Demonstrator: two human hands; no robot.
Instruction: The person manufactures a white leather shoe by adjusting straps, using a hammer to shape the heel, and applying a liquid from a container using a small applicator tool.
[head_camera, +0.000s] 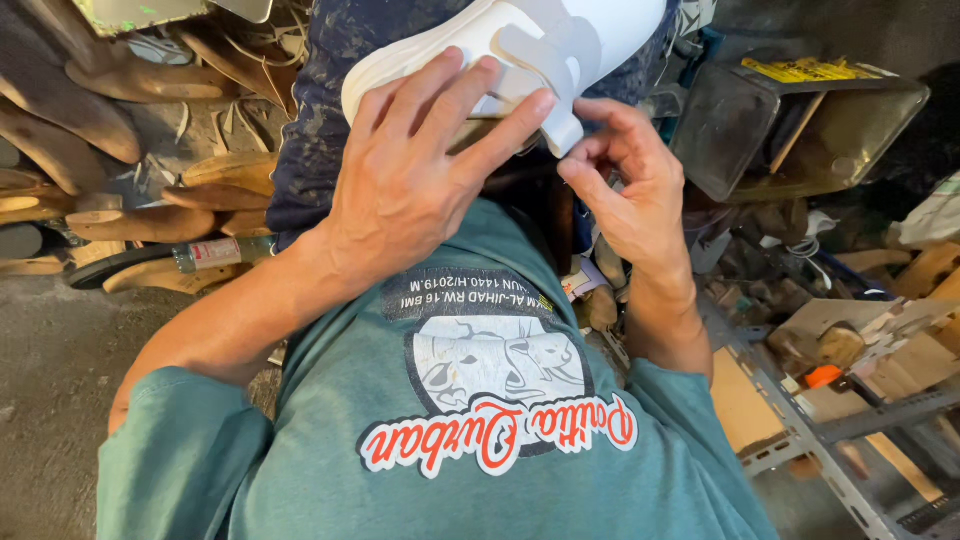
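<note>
At top centre of the head view, a white shoe with 2 strap closures rests on the person's knee, which is clad in dark mottled trousers. Left hand: laid flat over the near side of the shoe, fingers spread across the sole edge and lower strap, pressing rather than gripping. Right hand: just right of the shoe, thumb and forefinger pinched together on the free end of the lower strap, remaining fingers curled. The 2 hands stand apart, one on either side of that strap end. Below the shoe, the wearer's teal printed T-shirt fills the lower frame. Left of the shoe, a heap of wooden shoe lasts lies on the floor, with a small bottle at its near edge. Right of the shoe stands a dark open bin; below it, a slotted metal rack carries cardboard scraps and a small orange object, too small to identify.
</note>
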